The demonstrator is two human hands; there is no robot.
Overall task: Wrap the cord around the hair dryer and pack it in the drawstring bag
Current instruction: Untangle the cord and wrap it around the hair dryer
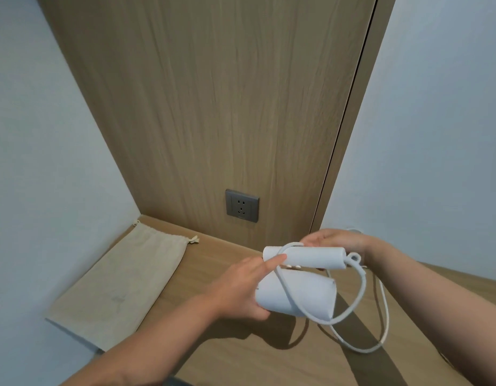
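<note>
Left hand (245,288) gripped rigid, probably light hair dryer (297,295) barrel lower centre; right hand (334,242) pinched floppy cord (361,296) behind handle.

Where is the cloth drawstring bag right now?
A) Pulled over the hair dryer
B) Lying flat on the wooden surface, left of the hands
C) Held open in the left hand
B: the drawstring bag lies flat and untouched, while both hands hold the hair dryer.
</note>
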